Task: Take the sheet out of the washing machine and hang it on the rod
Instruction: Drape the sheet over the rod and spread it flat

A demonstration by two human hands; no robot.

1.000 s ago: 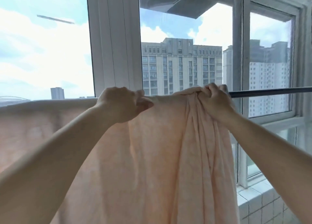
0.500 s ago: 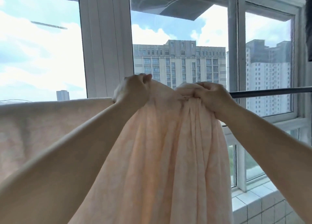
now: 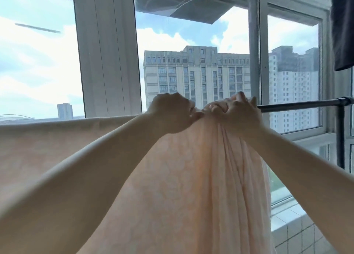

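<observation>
A pale peach sheet (image 3: 182,186) hangs over a dark metal rod (image 3: 298,104) that runs across in front of the window. To the left the sheet lies spread flat along the rod; in the middle it is bunched into long folds. My left hand (image 3: 172,113) grips the sheet's top edge at the rod. My right hand (image 3: 237,113) is closed on the bunched folds right beside it, the two hands almost touching. The rod is bare to the right of my right hand. The washing machine is out of view.
A dark upright post (image 3: 341,137) carries the rod's right end. Dark clothing (image 3: 342,27) hangs at the top right. White window frames (image 3: 107,50) stand just behind the rod, and a white tiled ledge (image 3: 293,229) runs below at the right.
My left hand has moved right along the rod toward my right hand, gathering the sheet's top edge. The view has shifted right, showing the rod's post.
</observation>
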